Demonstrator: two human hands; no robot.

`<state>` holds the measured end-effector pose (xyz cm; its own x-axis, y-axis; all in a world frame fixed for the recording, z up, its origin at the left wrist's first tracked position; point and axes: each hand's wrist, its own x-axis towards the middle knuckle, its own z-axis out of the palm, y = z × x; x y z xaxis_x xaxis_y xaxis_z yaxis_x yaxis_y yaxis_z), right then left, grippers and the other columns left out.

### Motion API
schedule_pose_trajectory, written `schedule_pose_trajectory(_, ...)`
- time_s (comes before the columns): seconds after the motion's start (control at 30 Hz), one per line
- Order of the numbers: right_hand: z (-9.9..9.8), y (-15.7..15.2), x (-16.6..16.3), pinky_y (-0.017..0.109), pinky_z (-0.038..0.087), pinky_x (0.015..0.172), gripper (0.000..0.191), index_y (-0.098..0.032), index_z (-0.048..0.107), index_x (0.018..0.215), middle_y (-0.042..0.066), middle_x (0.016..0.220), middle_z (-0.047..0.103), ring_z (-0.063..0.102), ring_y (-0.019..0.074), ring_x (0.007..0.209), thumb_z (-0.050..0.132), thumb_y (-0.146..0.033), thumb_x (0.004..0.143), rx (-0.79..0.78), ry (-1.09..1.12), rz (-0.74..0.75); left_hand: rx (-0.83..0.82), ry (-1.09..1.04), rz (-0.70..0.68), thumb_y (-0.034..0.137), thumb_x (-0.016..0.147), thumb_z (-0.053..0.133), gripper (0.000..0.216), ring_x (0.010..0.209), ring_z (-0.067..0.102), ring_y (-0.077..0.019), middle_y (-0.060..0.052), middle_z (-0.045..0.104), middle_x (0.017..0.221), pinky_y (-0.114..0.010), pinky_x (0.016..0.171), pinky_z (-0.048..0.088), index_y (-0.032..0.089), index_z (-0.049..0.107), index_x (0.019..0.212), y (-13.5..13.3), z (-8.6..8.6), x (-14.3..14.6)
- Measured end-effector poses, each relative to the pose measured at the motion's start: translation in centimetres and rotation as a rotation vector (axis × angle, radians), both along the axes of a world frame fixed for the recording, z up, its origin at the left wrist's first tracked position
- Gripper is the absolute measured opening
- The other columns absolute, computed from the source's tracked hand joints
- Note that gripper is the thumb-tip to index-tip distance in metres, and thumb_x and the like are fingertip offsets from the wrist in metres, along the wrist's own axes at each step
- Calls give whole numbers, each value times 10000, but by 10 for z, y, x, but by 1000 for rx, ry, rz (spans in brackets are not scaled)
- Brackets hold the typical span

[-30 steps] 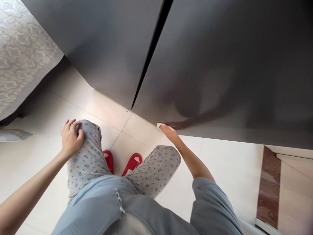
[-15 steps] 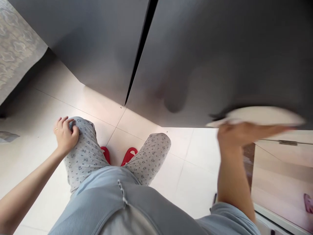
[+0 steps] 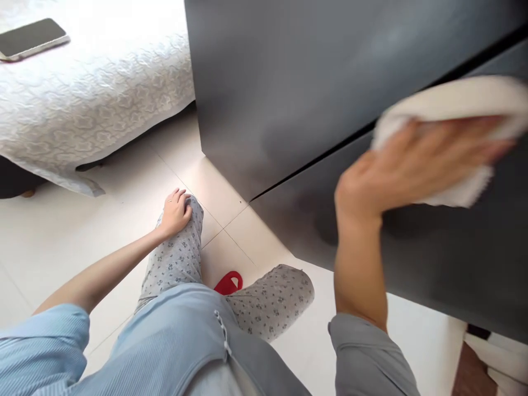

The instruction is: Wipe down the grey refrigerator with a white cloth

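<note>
My right hand [image 3: 408, 165] presses a white cloth [image 3: 449, 104] flat against the dark grey cabinet door [image 3: 289, 82], close to the black gap between the two doors. The fingers lie stretched over the cloth and are blurred by motion. My left hand [image 3: 175, 212] rests on my left knee with its fingers curled over the grey patterned trouser leg; a ring shows on one finger. I am crouched in front of the cabinet.
A bed with a white quilted cover [image 3: 91, 93] stands at the left, with a phone [image 3: 31, 37] lying on it. A red slipper [image 3: 228, 282] shows between my knees on the pale tiled floor [image 3: 61, 247].
My right hand with the cloth has risen from the bottom edge of the door to higher up its face. The view has swung left, bringing the bed into sight. The left hand stays on the knee.
</note>
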<state>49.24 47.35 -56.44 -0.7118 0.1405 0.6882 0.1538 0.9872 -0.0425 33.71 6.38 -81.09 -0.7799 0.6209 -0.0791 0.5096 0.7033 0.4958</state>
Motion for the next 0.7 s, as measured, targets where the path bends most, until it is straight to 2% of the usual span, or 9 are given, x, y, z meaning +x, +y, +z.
schedule_pose_trajectory(0.07,-43,-16,-43,751,198,1211,513,21,564,1490,305,1566,467,313,436,1571,325,-272,1144,56,-123,-235,10,0,18,262,942,420,427,1512,428,-369,-198,620,1453,-547,1281,323,95,661,1252,-7,1,3)
schedule_pose_trajectory(0.1,-69,-26,-56,723,246,1214,528,8,559,1500,313,1542,494,431,398,1515,281,-268,1147,47,-269,-274,14,1,28,262,945,417,425,1516,424,-364,-194,619,1454,-546,1283,319,100,661,1253,-12,2,4)
schedule_pose_trajectory(0.17,-125,-48,-63,605,362,1218,555,-4,571,1491,306,1483,562,573,307,1409,206,-232,1140,-15,-586,-174,20,8,48,268,953,411,421,1523,416,-357,-184,618,1457,-544,1281,318,111,663,1252,-22,3,6)
schedule_pose_trajectory(0.27,-197,-80,-46,364,507,1140,516,-18,680,1349,236,1328,697,684,197,1257,243,-116,1093,-22,-793,-2,27,31,64,290,974,388,428,1512,428,-363,-190,622,1449,-545,1261,340,107,671,1238,-37,4,10)
schedule_pose_trajectory(0.37,-233,-100,-26,249,594,989,401,-55,763,1138,159,1155,779,739,161,1128,394,-6,988,8,-905,87,28,61,57,326,998,362,454,1491,445,-381,-206,632,1428,-565,1231,366,98,678,1231,-48,2,12)
schedule_pose_trajectory(0.43,-231,-102,-22,243,611,952,406,-75,772,1117,141,1153,786,736,169,1139,427,34,933,45,-920,85,27,76,47,343,1005,349,470,1480,452,-392,-210,638,1416,-581,1214,378,99,679,1234,-50,-2,12)
schedule_pose_trajectory(0.5,-206,-95,-28,256,589,1017,464,-88,757,1207,139,1251,760,705,172,1217,392,33,947,98,-882,57,27,90,29,349,1008,334,481,1465,466,-400,-207,642,1410,-589,1199,389,103,680,1233,-47,-9,9)
schedule_pose_trajectory(0.57,-162,-82,-40,296,518,1144,496,-110,701,1343,133,1402,688,636,167,1334,339,-13,1018,155,-813,16,29,108,7,351,1007,326,482,1447,484,-403,-205,646,1403,-588,1187,401,107,683,1221,-41,-17,6)
schedule_pose_trajectory(0.7,-40,-59,-69,441,361,1279,439,-168,643,1431,130,1503,612,535,208,1445,356,-130,1101,349,-388,-130,21,138,-43,341,989,340,473,1435,497,-397,-205,654,1400,-569,1181,420,105,691,1202,-25,-27,3)
